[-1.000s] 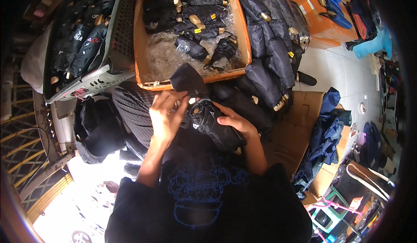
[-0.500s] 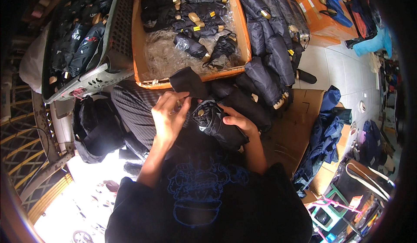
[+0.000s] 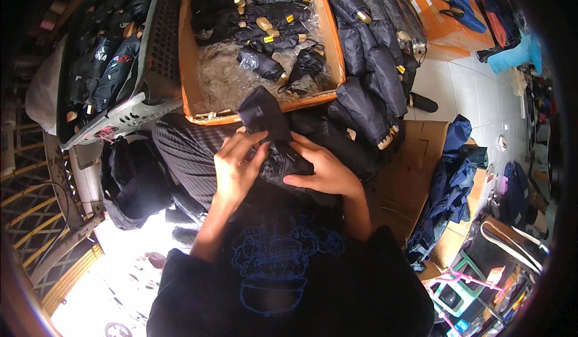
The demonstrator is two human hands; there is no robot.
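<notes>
Both hands (image 3: 233,167) (image 3: 325,170) angle inward and curl against a black fabric bundle (image 3: 280,160).

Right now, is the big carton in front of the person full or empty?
The carton is partly full: black bundles lie in its far part, mostly clear plastic shows nearer.

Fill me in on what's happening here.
A person is handling a dark rolled bundle and a piece of black cloth. The right hand grips the bundle, while the left hand pinches the cloth's near end against it; how far the cloth covers it is hard to tell. Ahead stands an open cardboard box of similar bundles, with a loaded plastic crate to its left.
</notes>
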